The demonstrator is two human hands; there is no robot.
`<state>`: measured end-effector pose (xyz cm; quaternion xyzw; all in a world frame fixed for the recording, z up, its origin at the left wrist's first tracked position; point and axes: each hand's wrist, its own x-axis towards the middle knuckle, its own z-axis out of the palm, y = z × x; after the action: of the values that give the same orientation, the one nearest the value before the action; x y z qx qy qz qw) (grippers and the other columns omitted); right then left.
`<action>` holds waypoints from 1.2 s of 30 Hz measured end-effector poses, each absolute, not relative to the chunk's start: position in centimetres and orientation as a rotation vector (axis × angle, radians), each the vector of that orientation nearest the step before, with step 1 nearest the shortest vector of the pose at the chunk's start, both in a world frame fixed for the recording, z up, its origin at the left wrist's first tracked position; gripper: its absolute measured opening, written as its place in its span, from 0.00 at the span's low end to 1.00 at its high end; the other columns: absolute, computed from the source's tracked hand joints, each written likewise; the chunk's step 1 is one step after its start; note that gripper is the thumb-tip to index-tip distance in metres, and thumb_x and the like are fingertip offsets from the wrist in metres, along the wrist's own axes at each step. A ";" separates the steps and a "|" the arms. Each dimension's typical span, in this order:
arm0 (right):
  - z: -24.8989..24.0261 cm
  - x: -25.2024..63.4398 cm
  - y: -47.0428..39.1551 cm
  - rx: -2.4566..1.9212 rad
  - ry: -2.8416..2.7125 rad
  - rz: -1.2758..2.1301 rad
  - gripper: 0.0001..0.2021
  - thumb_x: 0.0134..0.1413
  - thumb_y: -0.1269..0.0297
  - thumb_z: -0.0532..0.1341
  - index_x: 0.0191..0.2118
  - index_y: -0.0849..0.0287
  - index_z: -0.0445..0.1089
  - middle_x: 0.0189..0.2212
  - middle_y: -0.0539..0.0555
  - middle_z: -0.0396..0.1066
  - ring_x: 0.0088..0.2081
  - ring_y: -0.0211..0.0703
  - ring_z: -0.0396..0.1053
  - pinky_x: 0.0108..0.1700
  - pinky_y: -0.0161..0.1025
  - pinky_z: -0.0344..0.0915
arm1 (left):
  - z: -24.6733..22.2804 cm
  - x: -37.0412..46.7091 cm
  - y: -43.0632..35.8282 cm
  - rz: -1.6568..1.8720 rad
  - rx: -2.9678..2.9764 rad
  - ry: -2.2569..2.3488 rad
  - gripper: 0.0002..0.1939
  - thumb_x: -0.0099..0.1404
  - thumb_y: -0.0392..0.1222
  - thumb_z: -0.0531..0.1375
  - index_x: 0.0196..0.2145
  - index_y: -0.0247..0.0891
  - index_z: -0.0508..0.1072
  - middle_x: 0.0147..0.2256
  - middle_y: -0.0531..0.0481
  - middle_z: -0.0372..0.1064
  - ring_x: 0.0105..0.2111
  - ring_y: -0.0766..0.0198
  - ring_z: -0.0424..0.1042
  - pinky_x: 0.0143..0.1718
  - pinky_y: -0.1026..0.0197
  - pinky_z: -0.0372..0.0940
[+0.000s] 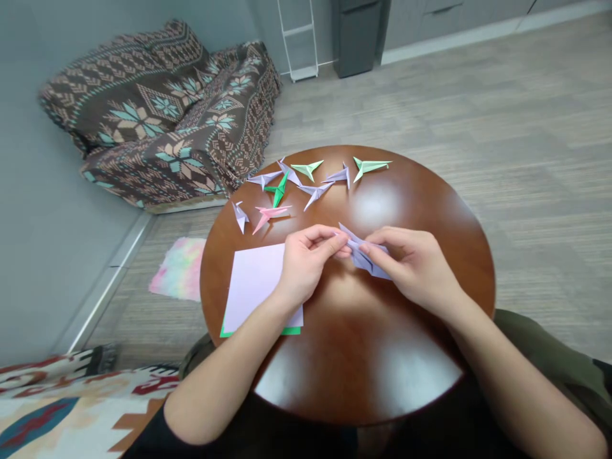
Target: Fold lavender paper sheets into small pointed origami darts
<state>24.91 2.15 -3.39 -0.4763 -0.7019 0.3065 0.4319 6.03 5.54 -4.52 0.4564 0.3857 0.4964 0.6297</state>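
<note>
Lilac paper (371,261), folded: one, pinched by left hand (303,258) and right hand (415,262). Step, I judge: shaping; further creasing needs steady pinches.

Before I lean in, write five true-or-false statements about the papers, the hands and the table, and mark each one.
1. The left hand and right hand both hold the folded purple paper. True.
2. The pink folded bird lies under the flat lavender sheet. False: it lies beyond that sheet, uncovered.
3. Part of a green sheet shows beneath the flat lavender sheet. True.
4. The round table is white. False: it is brown.
5. The pastel rug lies left of the round table. True.
</note>
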 end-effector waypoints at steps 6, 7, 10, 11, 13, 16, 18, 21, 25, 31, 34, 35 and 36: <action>-3.5 24.9 2.4 -1.155 -1.874 0.607 0.08 0.65 0.65 0.62 0.33 0.58 0.75 0.29 0.54 0.79 0.31 0.44 0.72 0.39 0.42 0.63 | -4.0 6.1 5.6 1.097 0.932 0.850 0.10 0.54 0.43 0.75 0.29 0.33 0.82 0.25 0.50 0.76 0.24 0.71 0.72 0.30 0.69 0.69; -3.5 24.9 2.3 -1.165 -1.876 0.611 0.08 0.65 0.65 0.62 0.33 0.58 0.75 0.29 0.54 0.79 0.30 0.43 0.72 0.38 0.41 0.63 | -4.0 6.0 5.7 1.092 0.928 0.853 0.10 0.55 0.43 0.74 0.29 0.33 0.82 0.25 0.50 0.75 0.24 0.71 0.72 0.30 0.69 0.69; -3.5 24.8 2.1 -1.211 -1.838 0.684 0.08 0.63 0.65 0.63 0.32 0.58 0.75 0.26 0.52 0.76 0.27 0.41 0.69 0.32 0.40 0.61 | -4.2 5.7 6.0 1.164 0.937 0.894 0.11 0.58 0.45 0.72 0.29 0.34 0.80 0.27 0.50 0.74 0.25 0.72 0.70 0.28 0.70 0.66; -3.5 24.8 2.1 -1.233 -1.782 0.727 0.09 0.63 0.64 0.63 0.31 0.58 0.75 0.25 0.52 0.75 0.26 0.40 0.68 0.30 0.39 0.60 | -4.2 5.7 6.1 1.219 0.945 0.918 0.11 0.59 0.46 0.71 0.31 0.35 0.79 0.30 0.50 0.75 0.27 0.72 0.70 0.28 0.70 0.65; -3.6 24.7 2.1 -1.259 -1.602 0.824 0.09 0.62 0.62 0.64 0.32 0.59 0.76 0.26 0.51 0.76 0.26 0.40 0.68 0.29 0.38 0.60 | -4.3 5.8 6.0 1.279 0.965 0.952 0.12 0.60 0.48 0.71 0.36 0.38 0.78 0.38 0.50 0.76 0.33 0.70 0.73 0.32 0.70 0.67; -3.8 24.6 2.3 -1.227 -1.366 0.964 0.08 0.61 0.61 0.66 0.33 0.58 0.76 0.28 0.51 0.77 0.29 0.40 0.72 0.31 0.36 0.64 | -4.4 6.3 5.5 1.021 1.042 0.881 0.17 0.61 0.51 0.70 0.43 0.39 0.77 0.42 0.47 0.77 0.39 0.63 0.77 0.41 0.61 0.72; -3.9 24.6 2.4 -1.194 -1.345 1.042 0.07 0.59 0.61 0.68 0.34 0.58 0.75 0.29 0.50 0.76 0.30 0.41 0.72 0.33 0.36 0.66 | -4.5 6.5 5.1 0.929 1.158 0.853 0.17 0.61 0.51 0.71 0.39 0.36 0.77 0.38 0.47 0.78 0.37 0.62 0.77 0.41 0.62 0.71; -3.9 24.8 2.5 -1.182 -1.445 1.156 0.10 0.58 0.59 0.69 0.31 0.59 0.74 0.27 0.51 0.75 0.29 0.40 0.70 0.33 0.36 0.65 | -4.4 6.4 5.0 0.926 1.278 0.897 0.14 0.62 0.50 0.70 0.34 0.35 0.78 0.33 0.48 0.79 0.31 0.65 0.75 0.36 0.64 0.69; -3.5 25.4 2.5 -1.160 -1.430 1.362 0.13 0.56 0.54 0.71 0.31 0.60 0.75 0.24 0.49 0.73 0.24 0.37 0.67 0.28 0.35 0.64 | -4.2 5.9 5.3 0.882 1.408 0.901 0.12 0.64 0.49 0.67 0.36 0.37 0.82 0.34 0.48 0.81 0.32 0.62 0.76 0.36 0.63 0.68; -3.6 25.9 2.6 -1.151 -1.388 1.411 0.12 0.52 0.57 0.73 0.29 0.60 0.75 0.20 0.48 0.71 0.20 0.35 0.66 0.24 0.34 0.63 | -4.0 5.5 5.5 0.849 1.470 0.903 0.14 0.64 0.52 0.67 0.37 0.37 0.83 0.35 0.47 0.81 0.34 0.59 0.78 0.36 0.61 0.70; -3.7 25.8 2.9 -1.067 -1.139 1.236 0.08 0.52 0.62 0.73 0.29 0.58 0.76 0.21 0.48 0.71 0.21 0.35 0.66 0.23 0.33 0.64 | -3.7 5.3 5.6 0.951 1.243 0.816 0.20 0.64 0.56 0.66 0.48 0.42 0.76 0.35 0.49 0.79 0.31 0.60 0.79 0.34 0.61 0.72; -3.8 25.7 2.9 -1.032 -1.031 1.192 0.07 0.52 0.63 0.73 0.30 0.58 0.76 0.23 0.48 0.71 0.22 0.35 0.67 0.23 0.33 0.65 | -3.6 5.3 5.6 0.998 1.173 0.780 0.23 0.63 0.56 0.67 0.52 0.45 0.72 0.35 0.50 0.79 0.32 0.59 0.80 0.36 0.59 0.74; -3.7 25.6 3.0 -1.004 -0.933 1.167 0.06 0.51 0.64 0.73 0.30 0.57 0.76 0.24 0.48 0.71 0.24 0.36 0.68 0.23 0.32 0.66 | -3.5 5.3 5.5 1.050 1.129 0.754 0.27 0.62 0.54 0.69 0.55 0.48 0.68 0.36 0.50 0.79 0.34 0.58 0.81 0.39 0.58 0.75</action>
<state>25.59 3.02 -3.72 -0.4368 -0.4062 0.5080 0.6214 5.35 5.50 -3.46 0.4979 0.3323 0.4628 0.6538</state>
